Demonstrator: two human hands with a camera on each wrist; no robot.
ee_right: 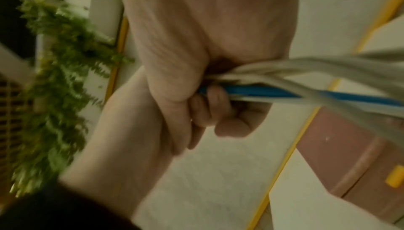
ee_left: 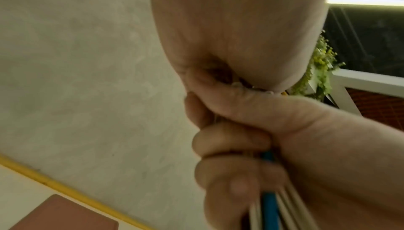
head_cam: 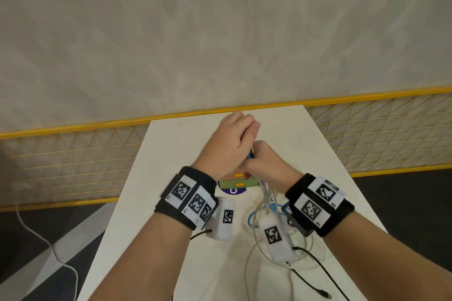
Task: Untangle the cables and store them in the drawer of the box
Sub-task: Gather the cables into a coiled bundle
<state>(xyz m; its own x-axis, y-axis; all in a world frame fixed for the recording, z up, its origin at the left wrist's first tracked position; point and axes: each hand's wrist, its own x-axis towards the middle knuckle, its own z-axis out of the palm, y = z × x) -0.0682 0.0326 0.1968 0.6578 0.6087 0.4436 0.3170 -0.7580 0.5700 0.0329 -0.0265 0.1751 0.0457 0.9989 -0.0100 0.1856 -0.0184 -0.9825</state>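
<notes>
Above the white table (head_cam: 171, 154) both hands hold one bundle of white cables and a blue cable (head_cam: 265, 200). My left hand (head_cam: 232, 137) grips the top of the bundle in a fist. Just below it, my right hand (head_cam: 264, 164) wraps round the same strands. The left wrist view shows the right hand's fingers (ee_left: 236, 144) curled round the blue cable (ee_left: 270, 207) and the white ones. In the right wrist view the cables (ee_right: 328, 71) fan out to the right of the fists. The box (head_cam: 244, 182), pink and green with orange drawer handles, sits under the hands, partly hidden.
Loose loops of cable (head_cam: 252, 217) lie on the table in front of the box. A black lead (head_cam: 318, 273) trails towards the near edge. A yellow mesh fence (head_cam: 73, 154) runs behind and beside the table. A white cord (head_cam: 49, 244) lies on the floor at left.
</notes>
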